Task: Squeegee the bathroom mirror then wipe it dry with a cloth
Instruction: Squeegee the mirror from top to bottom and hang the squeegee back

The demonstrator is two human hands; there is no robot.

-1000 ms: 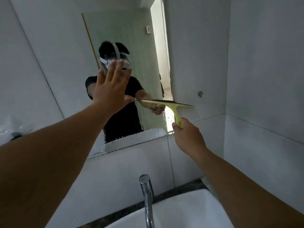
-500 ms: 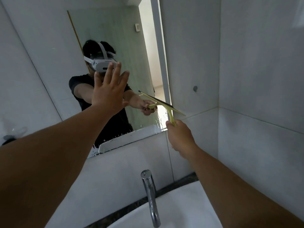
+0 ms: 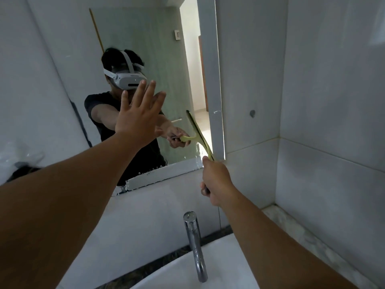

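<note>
Squeegee (image 3: 199,132) (right hand (image 3: 218,182)) near mirror's (image 3: 158,49) right edge

Your left arm: extended forward and upward from the lower left, forearm bare, wrist straight. Your left hand (image 3: 138,119): open, back toward you, palm facing away, fingers (image 3: 139,94) straight and slightly spread, pointing up, thumb out to the right; whether the palm touches the surface ahead cannot be told. Your right arm: extended forward from the lower right, forearm bare, held lower than the left. Your right hand (image 3: 217,181): closed in a fist, knuckles up, wrist roughly in line with the forearm, curled fingers mostly hidden behind the back of the hand.
</note>
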